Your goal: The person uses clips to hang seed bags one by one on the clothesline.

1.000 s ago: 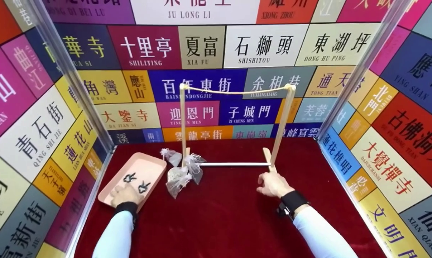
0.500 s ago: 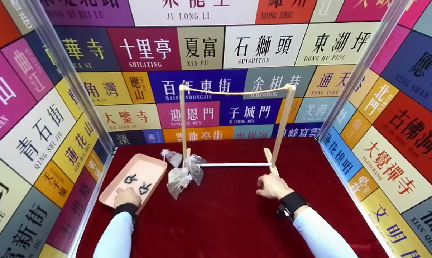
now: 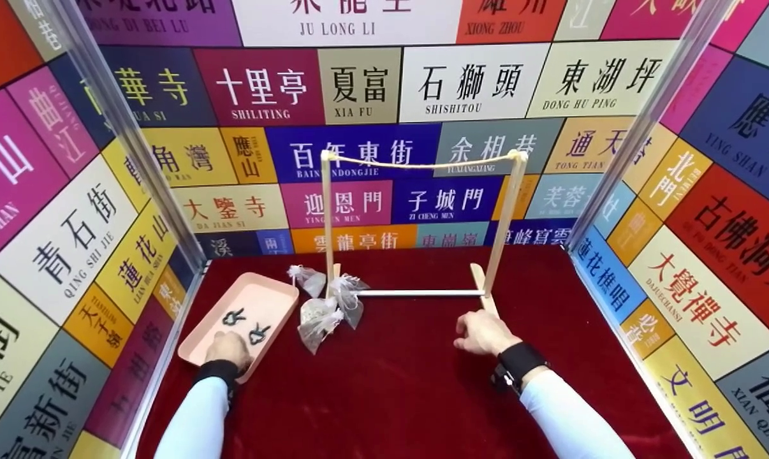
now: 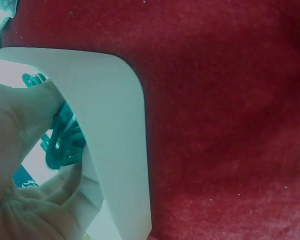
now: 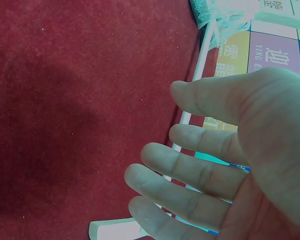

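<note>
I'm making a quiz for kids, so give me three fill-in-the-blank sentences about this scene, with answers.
The cloth under the tray is coloured ____.
The hand in the tray is the person's ____ one.
Of tray and right hand, the bags lie nearer the ____.
Missing words: red; left; tray.

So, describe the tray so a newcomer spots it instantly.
Find the red cloth, then the standing wooden frame. Left of it, past the mesh pouches, sits the tray. Unlike those translucent pouches, it's pale pink, shallow and round-cornered.
</note>
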A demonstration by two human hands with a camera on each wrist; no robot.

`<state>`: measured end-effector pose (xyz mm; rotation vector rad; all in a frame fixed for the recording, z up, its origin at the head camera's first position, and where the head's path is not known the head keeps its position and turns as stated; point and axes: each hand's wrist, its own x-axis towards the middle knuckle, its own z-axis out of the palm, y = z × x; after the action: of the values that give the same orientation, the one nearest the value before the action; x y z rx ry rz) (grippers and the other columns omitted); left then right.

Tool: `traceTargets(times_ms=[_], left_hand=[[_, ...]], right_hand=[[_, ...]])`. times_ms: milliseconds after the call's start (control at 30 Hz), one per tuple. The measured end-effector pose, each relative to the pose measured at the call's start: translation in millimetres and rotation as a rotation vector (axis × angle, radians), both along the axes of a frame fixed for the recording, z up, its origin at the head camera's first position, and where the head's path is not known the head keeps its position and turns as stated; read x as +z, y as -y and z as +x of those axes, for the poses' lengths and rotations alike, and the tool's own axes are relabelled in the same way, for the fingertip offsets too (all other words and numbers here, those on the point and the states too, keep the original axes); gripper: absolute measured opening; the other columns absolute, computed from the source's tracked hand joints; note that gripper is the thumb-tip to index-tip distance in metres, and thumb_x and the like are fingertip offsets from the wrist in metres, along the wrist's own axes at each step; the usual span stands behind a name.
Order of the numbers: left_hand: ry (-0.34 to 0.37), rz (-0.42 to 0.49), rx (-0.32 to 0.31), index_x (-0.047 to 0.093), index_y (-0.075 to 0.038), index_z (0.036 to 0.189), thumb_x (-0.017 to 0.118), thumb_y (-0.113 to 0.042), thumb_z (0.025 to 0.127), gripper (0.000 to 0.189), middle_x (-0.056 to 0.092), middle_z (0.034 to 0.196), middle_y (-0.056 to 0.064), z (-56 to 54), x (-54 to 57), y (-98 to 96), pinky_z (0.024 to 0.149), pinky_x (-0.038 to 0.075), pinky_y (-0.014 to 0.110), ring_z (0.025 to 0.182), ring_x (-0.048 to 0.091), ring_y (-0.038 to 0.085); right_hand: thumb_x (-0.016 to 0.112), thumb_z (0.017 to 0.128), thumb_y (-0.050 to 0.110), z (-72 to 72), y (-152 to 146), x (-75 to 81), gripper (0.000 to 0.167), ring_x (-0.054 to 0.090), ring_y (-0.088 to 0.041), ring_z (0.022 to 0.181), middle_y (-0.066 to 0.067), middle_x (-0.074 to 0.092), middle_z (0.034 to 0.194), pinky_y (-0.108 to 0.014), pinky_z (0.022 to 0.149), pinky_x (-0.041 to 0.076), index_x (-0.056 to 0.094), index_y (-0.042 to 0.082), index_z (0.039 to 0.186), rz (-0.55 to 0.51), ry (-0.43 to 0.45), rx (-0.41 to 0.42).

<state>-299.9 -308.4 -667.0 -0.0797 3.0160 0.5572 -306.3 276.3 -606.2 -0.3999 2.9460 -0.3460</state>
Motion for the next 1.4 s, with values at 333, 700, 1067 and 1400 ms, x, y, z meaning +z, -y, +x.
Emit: traceTargets(times_ms=[333, 700, 1067, 1400], left_hand=[[-0.18, 0.046, 0.058, 0.076, -0.011, 0.071, 0.081, -0.01, 0.078, 0.009, 0.075, 0.081, 0.017, -32.5, -53.8, 29.4, 0.077, 0.062, 0.059, 0.08, 0.073, 0.041], [-0.11, 0.208, 0.096, 0.082, 0.001, 0.116, 0.064, -0.003, 0.096, 0.027, 0.08, 0.122, 0.031, -1.0, 18.4, -8.0, 0.097, 0.063, 0.062, 0.109, 0.076, 0.051], [-0.376, 0.293, 0.129, 0.085, -0.002, 0.11, 0.076, -0.007, 0.1, 0.014, 0.085, 0.11, 0.022, -17.6, 53.7, -52.3, 0.095, 0.063, 0.062, 0.103, 0.08, 0.045], [-0.549, 0.491, 0.025, 0.088, 0.0, 0.097, 0.088, -0.005, 0.092, 0.008, 0.086, 0.095, 0.02, -36.9, 98.2, -129.9, 0.085, 0.065, 0.053, 0.088, 0.083, 0.039]], right_hand=[[0.091, 0.088, 0.028, -0.6, 1, 0.5, 0.023, 0.07, -0.024, 0.089, -0.001, 0.074, 0.081, -0.05, 0.082, 0.063, 0.083, 0.01, 0.101, -0.005, -0.012, -0.006], [0.09, 0.09, 0.027, 2.1, 6, -0.2, 0.021, 0.069, -0.018, 0.079, 0.0, 0.075, 0.077, -0.043, 0.08, 0.061, 0.083, 0.009, 0.1, -0.018, -0.033, 0.056], [0.088, 0.092, 0.027, 0.6, 22, 9.9, 0.019, 0.073, -0.017, 0.077, 0.002, 0.08, 0.079, -0.042, 0.075, 0.061, 0.082, 0.011, 0.099, -0.096, -0.07, 0.093], [0.085, 0.097, 0.026, -4.0, 62, 33.5, 0.014, 0.076, -0.015, 0.081, 0.002, 0.085, 0.089, -0.042, 0.077, 0.063, 0.084, 0.014, 0.102, -0.218, -0.145, 0.155]])
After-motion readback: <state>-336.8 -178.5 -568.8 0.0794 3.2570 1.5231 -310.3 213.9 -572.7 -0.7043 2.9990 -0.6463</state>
